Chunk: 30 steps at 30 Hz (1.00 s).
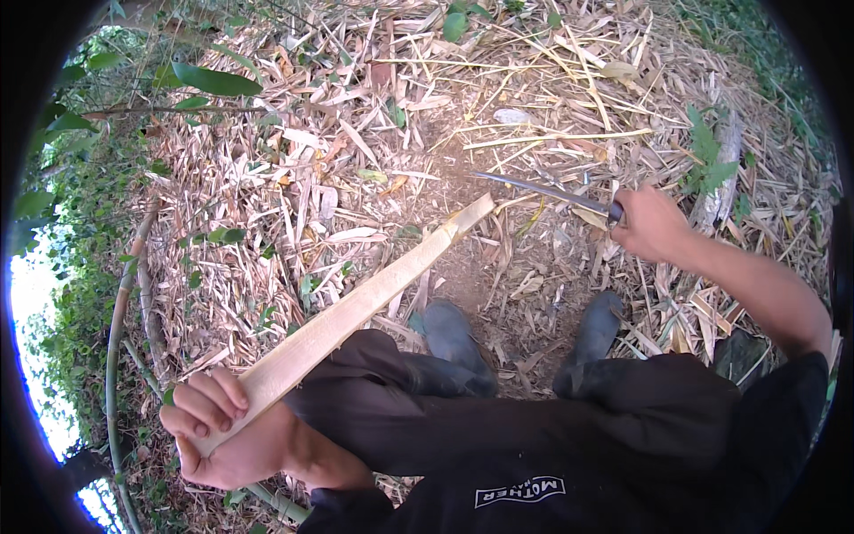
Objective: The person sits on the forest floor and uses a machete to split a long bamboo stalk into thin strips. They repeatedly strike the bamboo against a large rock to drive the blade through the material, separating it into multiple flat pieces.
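My left hand (224, 431) grips the near end of a long pale split bamboo strip (356, 309). The strip slants up and to the right, and its far tip rests on the ground near the picture's middle. My right hand (651, 222) is closed on the dark handle of a long knife (543, 190). The blade points left, and its tip hangs just above and right of the strip's far tip, apart from it. My two dark shoes (454, 338) stand below the blade on bare earth.
Dry bamboo leaves and slivers (294, 169) cover the ground all around. Green leafy plants (84, 222) line the left edge, with a thin green bamboo stem (114, 356) curving down there. A pale log (721, 178) lies at the right beside a small green plant.
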Motion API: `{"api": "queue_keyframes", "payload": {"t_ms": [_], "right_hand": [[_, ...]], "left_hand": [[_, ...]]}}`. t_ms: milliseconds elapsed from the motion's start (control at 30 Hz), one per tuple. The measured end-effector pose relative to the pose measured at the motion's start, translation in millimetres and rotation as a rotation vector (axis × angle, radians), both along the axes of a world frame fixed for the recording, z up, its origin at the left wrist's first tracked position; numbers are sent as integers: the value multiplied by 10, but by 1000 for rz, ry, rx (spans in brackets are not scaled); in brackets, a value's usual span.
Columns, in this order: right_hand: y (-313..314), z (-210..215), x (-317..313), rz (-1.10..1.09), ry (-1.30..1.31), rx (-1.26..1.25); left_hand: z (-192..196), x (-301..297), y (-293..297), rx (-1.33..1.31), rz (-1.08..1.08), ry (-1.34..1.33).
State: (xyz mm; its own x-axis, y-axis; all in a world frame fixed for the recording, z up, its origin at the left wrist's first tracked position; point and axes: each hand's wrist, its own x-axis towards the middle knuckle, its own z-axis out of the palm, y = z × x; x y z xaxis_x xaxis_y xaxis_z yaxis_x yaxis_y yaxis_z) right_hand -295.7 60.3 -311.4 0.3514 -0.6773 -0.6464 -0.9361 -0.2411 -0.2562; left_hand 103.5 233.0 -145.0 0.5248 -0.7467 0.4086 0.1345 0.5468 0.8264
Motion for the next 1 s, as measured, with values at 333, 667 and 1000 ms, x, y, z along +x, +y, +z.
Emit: {"api": "queue_keyframes", "payload": {"t_ms": [333,667,1000], "right_hand": [[723,-222,963,-76,-715,-65],[755,-42,840,85,-1073,-69],[744,-387,681,-29,-873,78]], "left_hand": [[129,-862,-101,-84,-70,-204],[352,-1144,331,216,-226,-498],[260,-1398,163,141,-97,-512]]}}
